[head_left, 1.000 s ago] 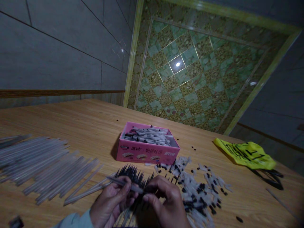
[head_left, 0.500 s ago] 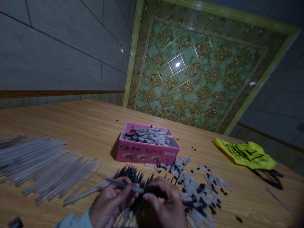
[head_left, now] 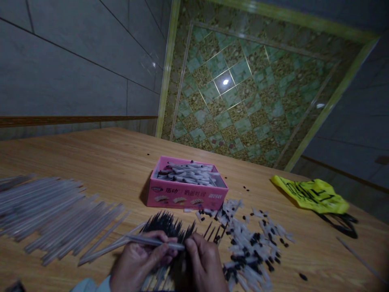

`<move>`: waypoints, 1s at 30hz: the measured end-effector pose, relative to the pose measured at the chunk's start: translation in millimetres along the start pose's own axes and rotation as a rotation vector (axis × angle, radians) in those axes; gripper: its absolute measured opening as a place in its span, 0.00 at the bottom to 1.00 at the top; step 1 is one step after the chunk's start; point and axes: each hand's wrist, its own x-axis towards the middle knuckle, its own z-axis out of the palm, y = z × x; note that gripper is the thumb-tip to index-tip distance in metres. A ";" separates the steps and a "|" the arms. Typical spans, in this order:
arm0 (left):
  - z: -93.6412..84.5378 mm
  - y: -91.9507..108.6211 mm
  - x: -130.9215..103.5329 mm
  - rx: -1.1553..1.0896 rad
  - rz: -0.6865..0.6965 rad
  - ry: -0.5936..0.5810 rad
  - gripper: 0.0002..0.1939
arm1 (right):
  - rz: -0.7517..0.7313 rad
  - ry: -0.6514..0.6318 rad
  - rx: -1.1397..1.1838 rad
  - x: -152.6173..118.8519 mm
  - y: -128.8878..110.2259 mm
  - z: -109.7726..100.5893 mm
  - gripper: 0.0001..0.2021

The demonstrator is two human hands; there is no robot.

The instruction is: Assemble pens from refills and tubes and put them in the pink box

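Note:
A slim, greyish see-through pen (head_left: 147, 241) lies across my left hand (head_left: 135, 261), pinched between thumb and fingers. At the pen's right end are the closed fingertips of my right hand (head_left: 206, 261); any small part between them is hidden. Beneath and behind both hands spreads a pile of thin refills with dark pointed tips (head_left: 162, 223). Right of my right hand lies a heap of small whitish pieces with black ends (head_left: 252, 243). Many clear tubes (head_left: 51, 211) lie side by side to the left.
Behind the hands stands an open pink box (head_left: 185, 196) filled with pale, black-ended pens. A yellow bag with black handles (head_left: 313, 196) lies at the right of the wooden table (head_left: 106, 162). A thin rod (head_left: 358, 257) and a dark bit (head_left: 303, 276) are at front right.
My right hand has turned and its fingers have drawn closer together at the pen's end. The pen now lies more level in my left hand. The view has shifted slightly.

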 end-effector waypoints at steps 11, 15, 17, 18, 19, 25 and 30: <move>-6.2 3.5 7.6 -0.082 -0.085 0.041 0.14 | -0.146 -0.076 -0.215 5.2 -12.6 -19.9 0.10; -2.3 1.8 3.9 -0.064 -0.074 0.002 0.12 | -0.114 -0.118 -0.225 4.9 -10.1 -19.7 0.18; -0.2 1.6 2.3 -0.053 -0.049 0.005 0.11 | -0.059 -0.150 -0.168 5.6 -9.2 -20.3 0.21; 0.4 1.8 2.0 -0.049 -0.044 0.008 0.12 | -0.047 -0.152 -0.145 6.1 -9.3 -20.8 0.20; 0.7 2.0 2.1 -0.048 -0.046 0.012 0.12 | -0.051 -0.146 -0.134 6.7 -9.7 -21.2 0.17; -0.4 0.3 3.7 -0.052 -0.045 0.020 0.13 | -0.063 -0.137 -0.185 7.5 -10.4 -20.4 0.20; -2.1 2.8 2.4 -0.038 -0.074 0.013 0.13 | -0.123 -0.070 -0.190 5.5 -5.6 -20.6 0.18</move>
